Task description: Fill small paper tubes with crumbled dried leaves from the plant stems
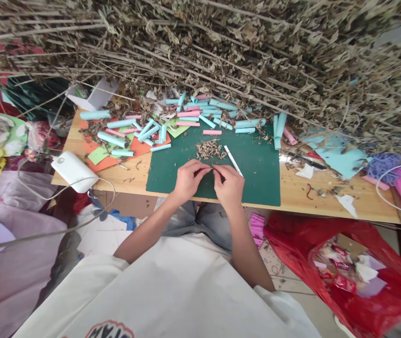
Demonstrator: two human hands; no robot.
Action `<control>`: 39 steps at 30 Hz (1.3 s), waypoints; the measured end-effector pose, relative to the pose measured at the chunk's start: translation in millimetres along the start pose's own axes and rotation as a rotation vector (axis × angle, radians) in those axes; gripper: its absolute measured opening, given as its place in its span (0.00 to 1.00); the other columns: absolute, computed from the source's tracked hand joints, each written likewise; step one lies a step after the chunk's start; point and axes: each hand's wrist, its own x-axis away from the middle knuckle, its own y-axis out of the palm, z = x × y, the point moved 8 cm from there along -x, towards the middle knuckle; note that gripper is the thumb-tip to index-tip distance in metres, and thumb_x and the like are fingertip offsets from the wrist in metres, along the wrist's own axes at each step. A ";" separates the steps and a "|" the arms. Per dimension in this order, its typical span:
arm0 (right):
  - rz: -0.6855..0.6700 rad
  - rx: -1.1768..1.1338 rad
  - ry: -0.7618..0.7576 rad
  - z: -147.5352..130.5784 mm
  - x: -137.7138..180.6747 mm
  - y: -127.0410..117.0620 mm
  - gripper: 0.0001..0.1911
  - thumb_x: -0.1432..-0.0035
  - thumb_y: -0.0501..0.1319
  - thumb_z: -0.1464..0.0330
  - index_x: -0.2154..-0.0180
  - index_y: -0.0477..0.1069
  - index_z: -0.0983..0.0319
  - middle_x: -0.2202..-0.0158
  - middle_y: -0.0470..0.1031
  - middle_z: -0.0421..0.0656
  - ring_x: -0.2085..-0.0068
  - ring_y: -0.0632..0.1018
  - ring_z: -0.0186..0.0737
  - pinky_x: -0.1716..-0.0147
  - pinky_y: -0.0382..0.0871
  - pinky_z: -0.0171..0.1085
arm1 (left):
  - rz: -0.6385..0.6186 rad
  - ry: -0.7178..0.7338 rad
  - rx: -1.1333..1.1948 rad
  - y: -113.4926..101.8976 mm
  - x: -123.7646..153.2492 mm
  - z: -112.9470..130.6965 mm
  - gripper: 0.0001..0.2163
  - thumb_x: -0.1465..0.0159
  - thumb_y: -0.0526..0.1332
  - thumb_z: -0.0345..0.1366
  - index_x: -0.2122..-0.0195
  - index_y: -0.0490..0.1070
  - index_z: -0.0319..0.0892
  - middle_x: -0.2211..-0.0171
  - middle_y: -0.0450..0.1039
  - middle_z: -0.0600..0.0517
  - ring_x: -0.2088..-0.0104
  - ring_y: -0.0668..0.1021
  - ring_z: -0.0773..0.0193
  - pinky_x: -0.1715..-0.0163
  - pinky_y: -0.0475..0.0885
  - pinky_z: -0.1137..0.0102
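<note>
My left hand [190,178] and my right hand [229,184] meet over the front of a green mat [263,173]. The fingers of both are pinched closed, tip to tip, around something tiny and dark that I cannot make out. Just beyond the fingertips lies a small heap of dry brown plant bits [210,149]. A slim white stick [233,160] rests on the mat beside my right hand, partly covered by it.
Long dried plant stalks [193,51] fill the far side. Rolled blue paper tubes [116,138] and pink ones lie along the back. A white power bank [74,171] with a cable sits left. A red bag [291,239] of scraps hangs open below right; a pen [307,160] lies right.
</note>
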 end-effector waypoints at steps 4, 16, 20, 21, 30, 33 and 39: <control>0.004 -0.082 0.023 1.9 1.6 -0.6 0.11 0.37 0.58 0.67 0.59 0.78 0.59 0.61 0.80 0.45 0.61 0.79 0.40 0.59 0.74 0.39 | -0.016 -0.006 0.020 2.8 0.2 -2.7 0.06 0.35 0.62 0.36 0.64 0.79 0.44 0.66 0.78 0.51 0.64 0.79 0.64 0.61 0.74 0.70; 0.084 0.004 0.007 -2.3 2.1 -7.5 0.09 0.39 0.57 0.70 0.65 0.77 0.60 0.67 0.78 0.45 0.67 0.77 0.39 0.63 0.71 0.38 | -0.040 0.048 -0.061 2.2 5.3 0.4 0.08 0.33 0.59 0.34 0.63 0.79 0.41 0.65 0.79 0.50 0.64 0.80 0.65 0.60 0.74 0.71; 0.097 0.101 0.003 0.5 1.9 -9.3 0.09 0.39 0.58 0.70 0.64 0.78 0.60 0.65 0.80 0.45 0.64 0.78 0.42 0.61 0.70 0.40 | -0.010 0.048 -0.053 -0.2 4.9 -0.6 0.08 0.33 0.59 0.35 0.63 0.79 0.42 0.64 0.80 0.50 0.63 0.80 0.64 0.59 0.75 0.70; 0.074 0.092 -0.021 -0.3 2.1 -7.1 0.10 0.38 0.58 0.69 0.62 0.78 0.60 0.64 0.80 0.45 0.62 0.79 0.42 0.60 0.70 0.40 | -0.011 0.052 -0.047 -0.2 4.6 -0.9 0.08 0.33 0.60 0.35 0.62 0.79 0.42 0.64 0.80 0.49 0.63 0.80 0.64 0.59 0.75 0.70; 0.036 -0.007 -0.056 -2.9 4.4 0.1 0.10 0.36 0.57 0.67 0.63 0.77 0.60 0.65 0.79 0.44 0.63 0.78 0.40 0.61 0.69 0.39 | -0.074 0.128 -0.108 4.8 5.8 5.4 0.09 0.32 0.58 0.32 0.57 0.78 0.40 0.60 0.80 0.47 0.59 0.81 0.63 0.56 0.76 0.69; 0.029 0.012 -0.063 -5.0 3.7 0.7 0.09 0.37 0.57 0.68 0.65 0.77 0.60 0.66 0.78 0.44 0.64 0.77 0.40 0.61 0.68 0.39 | -0.041 0.129 -0.122 2.9 6.6 6.0 0.08 0.33 0.59 0.32 0.59 0.79 0.40 0.62 0.80 0.48 0.61 0.81 0.64 0.57 0.76 0.70; 0.067 0.116 -0.032 -8.6 4.7 1.0 0.08 0.39 0.57 0.69 0.66 0.76 0.60 0.67 0.78 0.44 0.63 0.76 0.41 0.60 0.66 0.40 | -0.033 0.110 -0.151 8.2 6.9 7.7 0.08 0.33 0.58 0.31 0.61 0.78 0.40 0.63 0.80 0.48 0.62 0.80 0.65 0.59 0.75 0.71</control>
